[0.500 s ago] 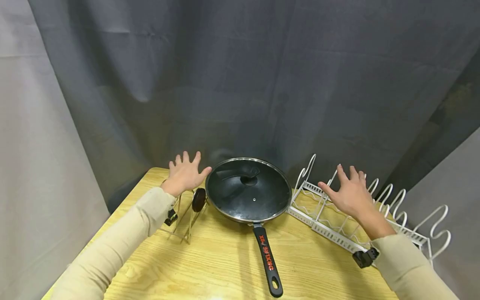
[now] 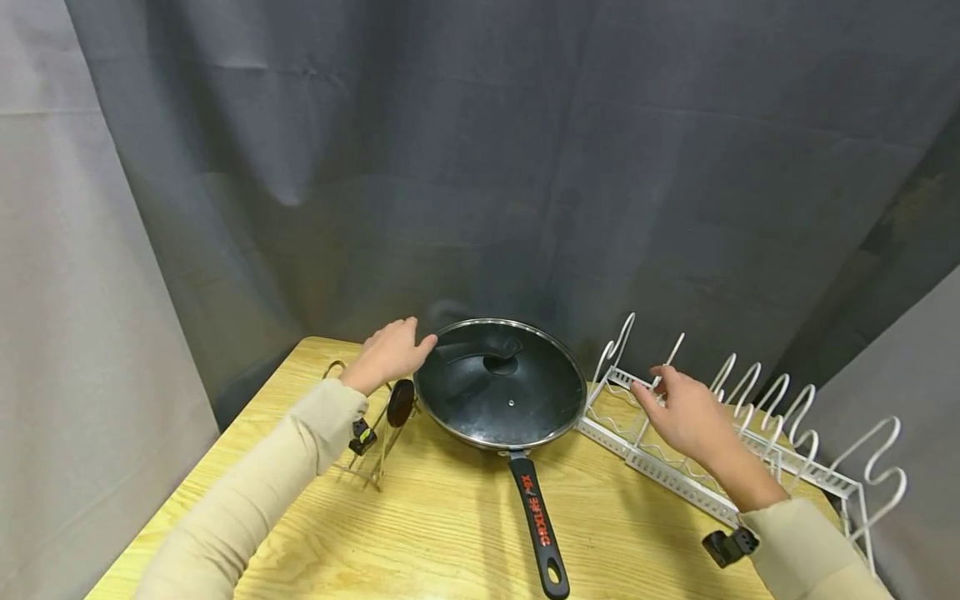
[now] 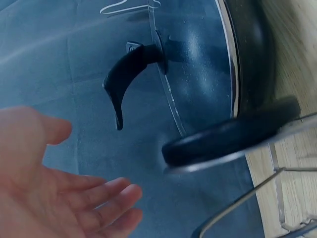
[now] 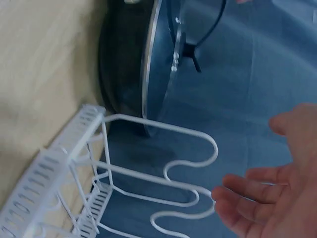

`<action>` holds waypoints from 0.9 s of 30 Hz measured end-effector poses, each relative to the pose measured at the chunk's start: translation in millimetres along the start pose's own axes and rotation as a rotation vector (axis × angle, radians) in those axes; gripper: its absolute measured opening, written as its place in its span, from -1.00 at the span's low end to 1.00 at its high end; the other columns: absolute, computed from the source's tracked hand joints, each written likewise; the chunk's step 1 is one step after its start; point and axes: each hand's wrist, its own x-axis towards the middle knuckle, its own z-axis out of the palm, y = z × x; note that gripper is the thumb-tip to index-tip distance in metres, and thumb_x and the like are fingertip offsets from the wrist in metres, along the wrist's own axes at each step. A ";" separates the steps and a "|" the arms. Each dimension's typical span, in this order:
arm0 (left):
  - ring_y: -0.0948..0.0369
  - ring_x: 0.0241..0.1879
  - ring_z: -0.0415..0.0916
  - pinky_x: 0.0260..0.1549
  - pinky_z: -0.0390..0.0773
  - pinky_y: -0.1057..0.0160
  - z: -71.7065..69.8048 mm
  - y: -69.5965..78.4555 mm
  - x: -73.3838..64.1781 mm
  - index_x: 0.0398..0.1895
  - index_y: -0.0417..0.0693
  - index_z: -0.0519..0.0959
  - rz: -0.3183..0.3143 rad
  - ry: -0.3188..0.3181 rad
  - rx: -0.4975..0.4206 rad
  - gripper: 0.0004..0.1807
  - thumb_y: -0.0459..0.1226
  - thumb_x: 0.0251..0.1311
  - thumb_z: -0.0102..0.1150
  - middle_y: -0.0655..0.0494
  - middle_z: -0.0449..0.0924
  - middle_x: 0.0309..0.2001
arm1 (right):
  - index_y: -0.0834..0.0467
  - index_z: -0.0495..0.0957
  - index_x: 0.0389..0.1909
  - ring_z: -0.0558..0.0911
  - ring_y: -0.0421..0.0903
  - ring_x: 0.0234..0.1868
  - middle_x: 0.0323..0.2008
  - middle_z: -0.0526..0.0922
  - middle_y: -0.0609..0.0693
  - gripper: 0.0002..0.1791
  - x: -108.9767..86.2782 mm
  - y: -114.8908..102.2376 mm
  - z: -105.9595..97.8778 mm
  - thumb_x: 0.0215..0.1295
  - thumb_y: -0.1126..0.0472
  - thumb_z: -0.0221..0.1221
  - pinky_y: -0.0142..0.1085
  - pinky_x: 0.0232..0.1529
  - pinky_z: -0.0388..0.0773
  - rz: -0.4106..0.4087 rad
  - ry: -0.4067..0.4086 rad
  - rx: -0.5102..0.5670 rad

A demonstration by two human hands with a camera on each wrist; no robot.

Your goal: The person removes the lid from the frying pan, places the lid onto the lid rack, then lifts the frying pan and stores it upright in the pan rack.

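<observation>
A black frying pan with a long handle sits mid-table under a glass lid. The lid's curved black grip rises on the left wrist view's upper part. My left hand, empty with relaxed fingers, hovers beside the lid's left rim, above a thin wire stand. A dark oval piece shows on that stand. Over the white wire rack my right hand hangs, its fingers loosely bent and holding nothing. In the right wrist view those fingers overlap the end of a rack loop.
The wooden table carries everything. A grey curtain hangs right behind its back edge, and lighter cloth hangs at the left. Tall white loops stand up along the rack's far side.
Both hands have gone from widely spread fingers to more relaxed, bent ones. The left hand has shifted slightly right toward the lid; the right has dropped a little. Pan and racks stay put.
</observation>
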 end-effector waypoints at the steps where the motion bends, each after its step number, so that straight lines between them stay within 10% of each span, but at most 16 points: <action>1: -0.12 0.28 0.20 0.16 0.30 -0.12 1.8 1.2 0.7 0.37 -0.33 0.14 -0.001 -0.005 -0.003 -0.28 0.07 0.40 -0.22 -0.26 0.21 0.32 | 0.40 0.41 0.05 0.62 0.11 -0.32 -0.29 0.62 0.20 -0.35 -3.0 -1.1 2.5 0.41 -0.17 -0.08 0.04 -0.31 0.51 -0.009 -0.003 0.006; 17: -0.08 0.39 -0.03 0.30 0.08 -0.04 23.0 21.3 13.8 0.41 -0.34 0.04 -0.002 -0.088 -0.148 -0.25 0.07 0.41 -0.23 -0.25 0.04 0.40 | 0.21 0.53 -0.15 0.46 -0.24 -0.59 -0.63 0.50 -0.16 -0.55 -39.1 -38.4 42.1 0.38 -0.12 0.02 -0.27 -0.52 0.42 -0.042 -0.150 0.134; 27: -0.09 0.37 0.03 0.30 0.10 0.00 33.4 31.5 23.8 0.38 -0.37 0.09 0.012 -0.079 -0.194 -0.29 0.02 0.41 -0.21 -0.27 0.11 0.36 | 0.15 0.51 -0.35 0.57 -0.17 -0.49 -0.55 0.53 -0.11 -0.62 -62.2 -63.3 70.1 0.41 -0.09 -0.01 -0.34 -0.53 0.45 0.004 -0.365 0.506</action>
